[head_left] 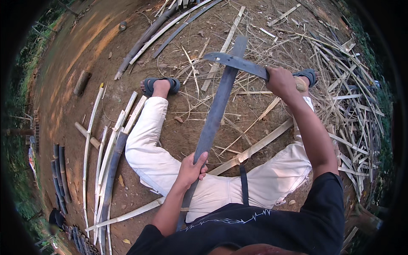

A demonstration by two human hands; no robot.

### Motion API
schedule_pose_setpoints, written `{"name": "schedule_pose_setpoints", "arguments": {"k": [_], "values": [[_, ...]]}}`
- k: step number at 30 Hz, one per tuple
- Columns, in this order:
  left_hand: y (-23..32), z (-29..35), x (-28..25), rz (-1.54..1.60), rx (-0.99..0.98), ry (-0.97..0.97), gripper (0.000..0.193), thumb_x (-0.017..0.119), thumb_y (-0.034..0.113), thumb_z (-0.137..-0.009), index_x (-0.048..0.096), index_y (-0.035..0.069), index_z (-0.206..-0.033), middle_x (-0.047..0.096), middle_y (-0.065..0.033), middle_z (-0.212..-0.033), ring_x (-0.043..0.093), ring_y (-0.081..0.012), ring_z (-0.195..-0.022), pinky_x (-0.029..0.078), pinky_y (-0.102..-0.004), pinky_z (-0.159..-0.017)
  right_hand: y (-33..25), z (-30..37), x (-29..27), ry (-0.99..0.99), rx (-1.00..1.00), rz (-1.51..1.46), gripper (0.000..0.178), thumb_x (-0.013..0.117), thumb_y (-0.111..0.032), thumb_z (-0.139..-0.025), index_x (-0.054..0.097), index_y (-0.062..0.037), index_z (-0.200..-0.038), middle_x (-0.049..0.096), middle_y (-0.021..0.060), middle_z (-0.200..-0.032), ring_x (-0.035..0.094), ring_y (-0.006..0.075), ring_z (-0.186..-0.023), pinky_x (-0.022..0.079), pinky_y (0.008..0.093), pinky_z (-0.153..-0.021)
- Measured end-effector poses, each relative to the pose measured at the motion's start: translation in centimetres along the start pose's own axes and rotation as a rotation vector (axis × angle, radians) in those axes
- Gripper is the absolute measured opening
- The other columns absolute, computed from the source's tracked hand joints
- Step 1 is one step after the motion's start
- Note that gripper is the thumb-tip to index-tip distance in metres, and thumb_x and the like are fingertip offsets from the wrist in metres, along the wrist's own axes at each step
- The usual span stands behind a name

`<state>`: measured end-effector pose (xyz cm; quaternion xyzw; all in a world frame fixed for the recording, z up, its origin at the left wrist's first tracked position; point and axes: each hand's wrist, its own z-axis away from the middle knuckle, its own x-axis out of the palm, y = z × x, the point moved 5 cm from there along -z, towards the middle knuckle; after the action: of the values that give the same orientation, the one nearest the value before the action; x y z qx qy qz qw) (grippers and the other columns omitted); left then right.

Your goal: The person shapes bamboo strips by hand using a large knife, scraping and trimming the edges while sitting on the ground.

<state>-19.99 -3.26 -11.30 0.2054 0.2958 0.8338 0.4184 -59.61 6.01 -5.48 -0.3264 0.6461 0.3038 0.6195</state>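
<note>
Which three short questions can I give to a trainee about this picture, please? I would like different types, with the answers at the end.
1. Choose one. The right hand holds a hooked knife. Its tip points toward:
a) the left
b) the right
c) the holder's own body

2. True or false? The left hand is empty.

3. Fill the gap. On both feet are dark ____.

Key:
1. a
2. False: the left hand grips a long dark strip.
3. sandals
</note>
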Motion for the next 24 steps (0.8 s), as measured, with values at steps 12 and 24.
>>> {"name": "schedule_pose_setpoints", "arguments": {"k": [12,24], "values": [[-0.2,0.8,-0.2,-0.055,0.075,0.119,0.044,0.065,0.047,-0.096,0.055,0.005,-0.089,0.051,0.0013,-0.063,0.047,-0.0052,-0.049,0.039,-0.0224,-0.042,-1.1,0.2,-1.1,-0.048,0.071,-0.071,0.024,0.063,-0.015,-0.082,0.066,-0.0039,-0.103,0.070,0.0200,-0.083,0.069,0.0406,-0.078,0.055,0.0503,-0.072],[-0.9,1.2,-0.1,-0.283,0.144,0.244,0.043,0.062,0.045,-0.099,0.056,0.005,-0.085,0.053,0.0001,-0.062,0.051,-0.0077,-0.053,0.040,-0.0255,-0.047,-0.9,0.6,-2.5,-0.065,-0.006,0.003,0.020,0.062,-0.013,-0.081,0.065,-0.0028,-0.097,0.069,0.0218,-0.082,0.069,0.0406,-0.079,0.055,0.0511,-0.074]]}}
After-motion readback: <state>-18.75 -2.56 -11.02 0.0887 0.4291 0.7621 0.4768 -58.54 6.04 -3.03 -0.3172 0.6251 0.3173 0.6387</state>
